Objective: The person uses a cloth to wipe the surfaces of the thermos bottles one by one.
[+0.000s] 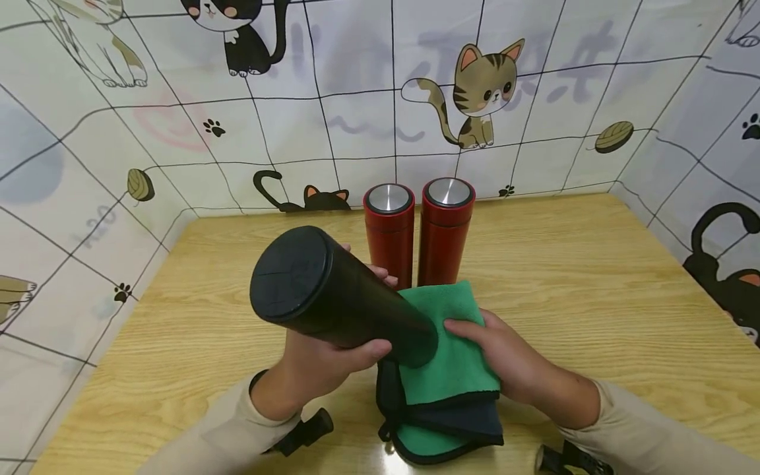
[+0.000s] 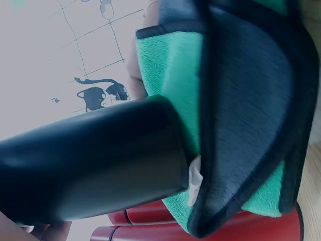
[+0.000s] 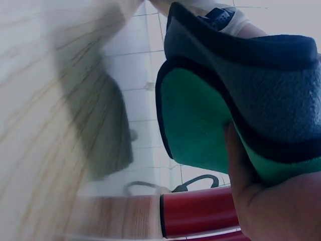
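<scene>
My left hand (image 1: 323, 366) grips a black cylindrical thermos (image 1: 368, 300), tilted so that one flat end faces up and to the left. Its other end presses against a folded cloth (image 1: 448, 356), green on one face and dark grey-blue on the other, with black edging. My right hand (image 1: 510, 356) holds the cloth, thumb on the green face and fingers behind it. In the left wrist view the thermos (image 2: 95, 160) meets the cloth (image 2: 246, 100) near a small white tag (image 2: 195, 181). The right wrist view shows the right hand (image 3: 281, 206) cupping the cloth's underside.
Two red thermoses (image 1: 388, 237) (image 1: 446, 227) with silver-topped lids stand upright side by side behind the hands. The wooden table (image 1: 582, 277) meets walls covered in a cat-print sheet (image 1: 356, 125) at the back and sides.
</scene>
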`<state>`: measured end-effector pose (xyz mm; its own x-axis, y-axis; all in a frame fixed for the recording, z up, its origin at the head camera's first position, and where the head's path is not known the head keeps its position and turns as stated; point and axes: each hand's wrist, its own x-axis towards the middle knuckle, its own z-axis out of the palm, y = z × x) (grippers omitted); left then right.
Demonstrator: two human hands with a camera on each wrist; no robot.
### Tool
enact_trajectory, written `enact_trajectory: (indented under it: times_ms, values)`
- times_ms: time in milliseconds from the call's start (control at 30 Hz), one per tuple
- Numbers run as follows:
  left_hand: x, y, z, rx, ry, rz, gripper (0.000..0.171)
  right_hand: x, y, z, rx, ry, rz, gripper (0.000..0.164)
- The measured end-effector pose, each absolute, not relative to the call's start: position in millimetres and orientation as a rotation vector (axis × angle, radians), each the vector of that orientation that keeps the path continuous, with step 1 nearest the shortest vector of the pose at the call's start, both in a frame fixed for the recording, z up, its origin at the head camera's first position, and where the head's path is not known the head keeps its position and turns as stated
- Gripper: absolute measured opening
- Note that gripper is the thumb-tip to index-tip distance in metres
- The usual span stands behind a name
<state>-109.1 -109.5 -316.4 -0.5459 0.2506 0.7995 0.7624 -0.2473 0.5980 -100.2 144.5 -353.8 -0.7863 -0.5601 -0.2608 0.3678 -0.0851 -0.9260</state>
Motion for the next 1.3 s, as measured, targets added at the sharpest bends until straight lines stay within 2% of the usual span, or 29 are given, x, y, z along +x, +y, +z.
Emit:
enact_trajectory:
  times_ms: [167, 333, 567, 733, 833, 1100, 1300]
  values:
    - [-110.8, -110.2, -317.0, -1.166, -1.640, -1.799, 0.089, -100.9, 147.0, -351.8, -0.173, 1.607, -1.936, 0.039]
    - [-115.1, -109.4, -321.5, -1.300, -1.592, -1.790, 0.087, -101.6, 148.0, -349.4, -0.144, 1.657, -1.966, 0.036]
    - [-113.4, -102.5, -321.3, -1.382, -1.538, -1.775, 0.086, -101.1, 150.7, -351.9, -0.229, 1.653, -1.925, 0.048]
    - [-111.5, -107.7, -317.3, -1.180, -1.613, -1.670, 0.087, -102.5, 151.0, -351.0, -0.254, 1.690, -1.938, 0.052]
    - [-115.2, -116.6, -315.7, -1.036, -1.665, -1.568, 0.082, -102.8, 150.0, -350.7, -0.242, 1.721, -1.949, 0.057]
    - [-139.6, -143.1, -329.1, -0.776, -1.968, -1.386, 0.074, -100.9, 151.9, -349.8, -0.307, 1.793, -1.913, 0.061]
    - [-157.9, -157.9, -342.1, -0.633, -2.143, -1.386, 0.084, -101.0, 152.7, -348.0, -0.336, 1.798, -1.921, 0.060]
